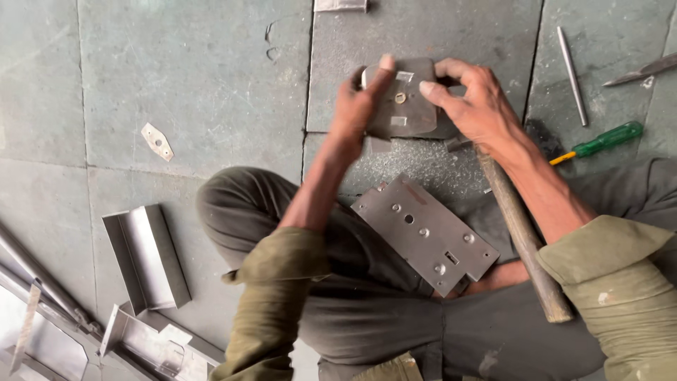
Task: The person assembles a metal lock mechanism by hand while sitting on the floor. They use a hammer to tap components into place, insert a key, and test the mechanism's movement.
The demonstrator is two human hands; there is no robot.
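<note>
Both arms stretched forward, sleeves pushed up to the elbows, bare forearms converging. Left hand [360, 106] turned palm inward, index finger raised, thumb tucked behind. Right hand [476, 102] opposite it, fingers curled, thumb pressing inward, wrist bent down, each grip closed
</note>
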